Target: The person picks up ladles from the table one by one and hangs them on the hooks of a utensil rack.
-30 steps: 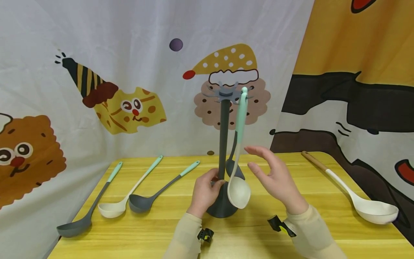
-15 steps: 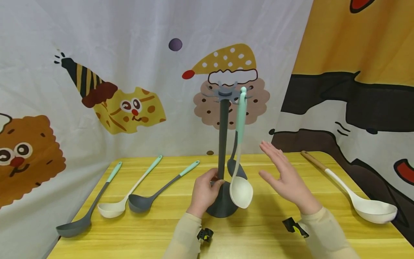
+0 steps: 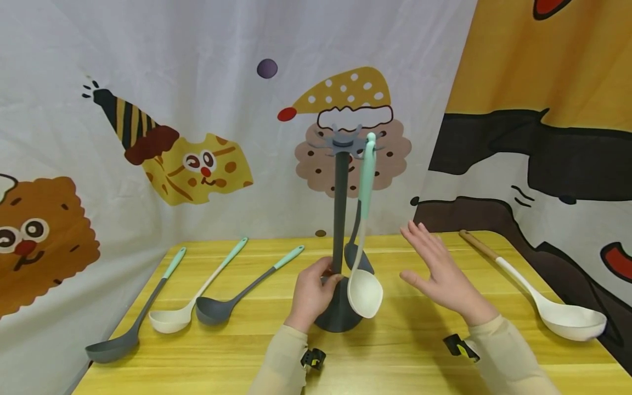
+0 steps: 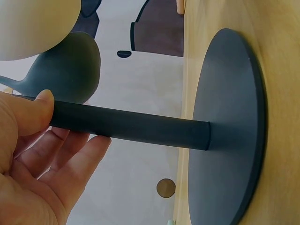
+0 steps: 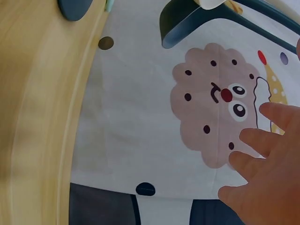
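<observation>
I see a passage between the right hand [image 3: 446,280] and the hanging white ladle [image 3: 366,203]. That ladle obstructs the near right side of the stand [image 3: 340,219]; the left hand [image 3: 312,293] obstructs its lower shaft [image 4: 131,124]. Free bench [image 3: 417,351] extends rightward to the wooden-handled ladle [image 3: 563,318].

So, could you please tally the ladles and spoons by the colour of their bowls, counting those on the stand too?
Dark grey: 3 (far-left ladle, third ladle from left, rear hanging utensil on the stand)
Cream or white: 3 (second ladle from left, front hanging utensil, wooden-handled ladle at far right)
Total: 6
</observation>
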Motion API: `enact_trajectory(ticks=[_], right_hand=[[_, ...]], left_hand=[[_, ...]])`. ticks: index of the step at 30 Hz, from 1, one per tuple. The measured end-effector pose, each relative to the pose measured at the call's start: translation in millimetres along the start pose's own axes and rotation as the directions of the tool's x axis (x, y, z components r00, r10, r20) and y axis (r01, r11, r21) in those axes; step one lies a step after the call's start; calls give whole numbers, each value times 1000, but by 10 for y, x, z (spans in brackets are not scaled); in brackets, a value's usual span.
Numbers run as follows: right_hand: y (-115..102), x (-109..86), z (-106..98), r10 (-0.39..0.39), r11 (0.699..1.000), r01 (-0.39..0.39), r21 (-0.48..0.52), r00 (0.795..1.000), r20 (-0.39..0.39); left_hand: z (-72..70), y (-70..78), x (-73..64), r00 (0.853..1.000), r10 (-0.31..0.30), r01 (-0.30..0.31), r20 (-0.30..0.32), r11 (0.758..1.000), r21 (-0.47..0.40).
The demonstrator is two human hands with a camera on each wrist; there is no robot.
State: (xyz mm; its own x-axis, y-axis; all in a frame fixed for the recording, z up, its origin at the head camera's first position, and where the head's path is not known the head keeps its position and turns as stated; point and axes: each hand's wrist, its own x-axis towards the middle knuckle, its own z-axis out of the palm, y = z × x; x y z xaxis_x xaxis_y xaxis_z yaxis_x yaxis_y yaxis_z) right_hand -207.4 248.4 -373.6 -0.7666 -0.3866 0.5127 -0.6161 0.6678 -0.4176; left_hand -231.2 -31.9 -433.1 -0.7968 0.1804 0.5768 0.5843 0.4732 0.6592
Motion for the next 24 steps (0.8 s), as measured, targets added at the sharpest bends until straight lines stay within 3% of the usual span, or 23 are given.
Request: enact_trajectory(ticks=[11, 24], right_hand=[[235, -120, -76, 67, 997, -66, -50, 998, 10], [421, -212, -66, 120, 992, -120, -34, 993, 15]], left_hand=[[9, -4, 5, 1000, 3, -3, -7, 1000, 3], [20, 12, 12, 1000, -3, 3, -29, 1000, -4]])
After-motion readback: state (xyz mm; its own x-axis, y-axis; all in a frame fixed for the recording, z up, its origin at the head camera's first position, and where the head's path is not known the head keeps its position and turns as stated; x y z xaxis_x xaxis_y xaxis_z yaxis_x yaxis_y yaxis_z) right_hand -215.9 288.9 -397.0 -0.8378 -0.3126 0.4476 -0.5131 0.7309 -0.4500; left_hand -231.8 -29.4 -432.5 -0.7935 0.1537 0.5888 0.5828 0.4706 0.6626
